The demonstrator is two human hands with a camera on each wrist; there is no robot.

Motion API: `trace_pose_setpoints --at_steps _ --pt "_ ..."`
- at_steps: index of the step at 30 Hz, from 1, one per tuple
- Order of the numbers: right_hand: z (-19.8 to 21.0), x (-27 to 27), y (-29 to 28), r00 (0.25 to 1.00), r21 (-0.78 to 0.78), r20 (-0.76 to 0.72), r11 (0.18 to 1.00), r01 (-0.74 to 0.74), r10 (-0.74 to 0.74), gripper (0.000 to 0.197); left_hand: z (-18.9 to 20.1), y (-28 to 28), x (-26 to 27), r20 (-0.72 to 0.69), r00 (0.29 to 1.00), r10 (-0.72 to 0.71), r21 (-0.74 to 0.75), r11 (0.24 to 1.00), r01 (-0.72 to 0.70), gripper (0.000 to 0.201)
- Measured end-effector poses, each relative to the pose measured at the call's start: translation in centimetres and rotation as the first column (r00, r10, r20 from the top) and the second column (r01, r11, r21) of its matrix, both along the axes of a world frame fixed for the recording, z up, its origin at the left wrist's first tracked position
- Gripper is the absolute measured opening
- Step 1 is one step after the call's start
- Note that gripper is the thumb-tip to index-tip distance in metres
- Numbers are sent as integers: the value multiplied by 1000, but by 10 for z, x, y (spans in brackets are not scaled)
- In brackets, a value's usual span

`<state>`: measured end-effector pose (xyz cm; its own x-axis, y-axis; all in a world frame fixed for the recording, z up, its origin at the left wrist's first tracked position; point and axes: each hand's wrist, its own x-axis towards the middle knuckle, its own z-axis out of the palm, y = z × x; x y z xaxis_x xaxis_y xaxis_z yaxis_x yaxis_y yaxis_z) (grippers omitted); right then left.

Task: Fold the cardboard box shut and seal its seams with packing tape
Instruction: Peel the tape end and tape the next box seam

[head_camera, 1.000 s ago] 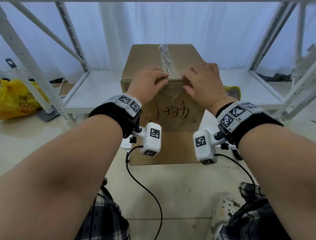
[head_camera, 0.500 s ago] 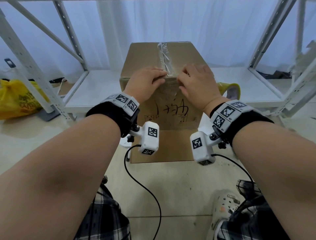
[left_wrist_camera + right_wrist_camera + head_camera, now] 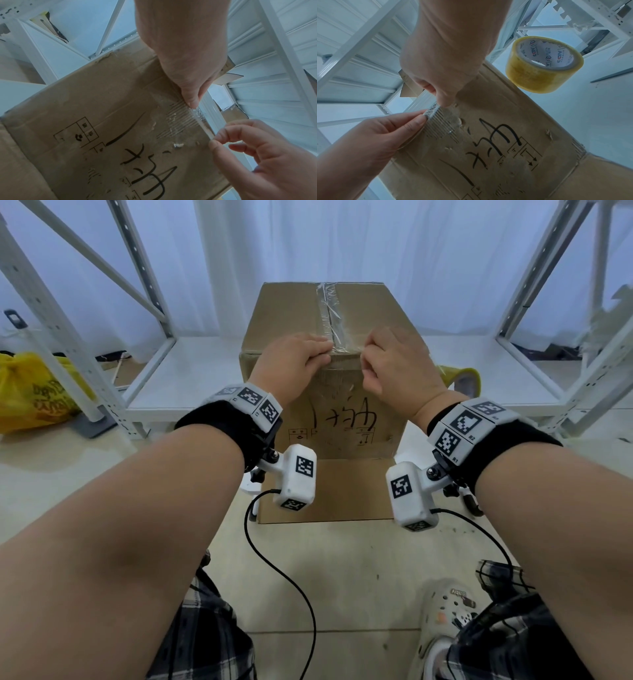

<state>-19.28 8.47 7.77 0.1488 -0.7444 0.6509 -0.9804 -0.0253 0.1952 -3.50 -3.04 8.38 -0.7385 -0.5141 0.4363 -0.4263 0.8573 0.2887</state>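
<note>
Pinching thin, clingy tape end (image 3: 433, 112) w/ both hands' grip, left hand (image 3: 291, 361) & right hand (image 3: 397, 364), at the stiff box (image 3: 342, 422) top-front edge; judged easily torn.

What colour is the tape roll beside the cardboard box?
Translucent yellow packing tape roll with a white printed core, clearest in the right wrist view.

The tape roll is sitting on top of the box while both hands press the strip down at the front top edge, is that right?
Not quite. The tape roll is not on the box; it sits on the white shelf to the right of it, as the head and right wrist views show. The rest holds: the left hand and right hand are both on the tape strip at the front top edge.
</note>
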Motion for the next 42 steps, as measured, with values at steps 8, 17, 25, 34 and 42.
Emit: trace_pose_setpoints --at_steps 8,17,25,34,42 --pt "-2 -1 2 1000 37 -26 999 -16 17 26 1 2 -2 -62 998 25 -4 1000 -25 37" --pt "-9 -5 -1 999 59 -31 998 31 -29 5 -12 2 -7 19 995 95 -248 965 -87 35" --pt "14 19 -25 973 79 233 997 -15 -4 35 0 -11 14 25 999 -26 -126 992 29 38" --pt "-10 36 -44 968 254 127 951 178 -215 50 -14 -19 33 -32 998 63 -134 989 -66 41" --pt "2 29 -31 963 277 192 951 134 -191 50 -9 -12 29 109 984 141 -251 962 -110 45"
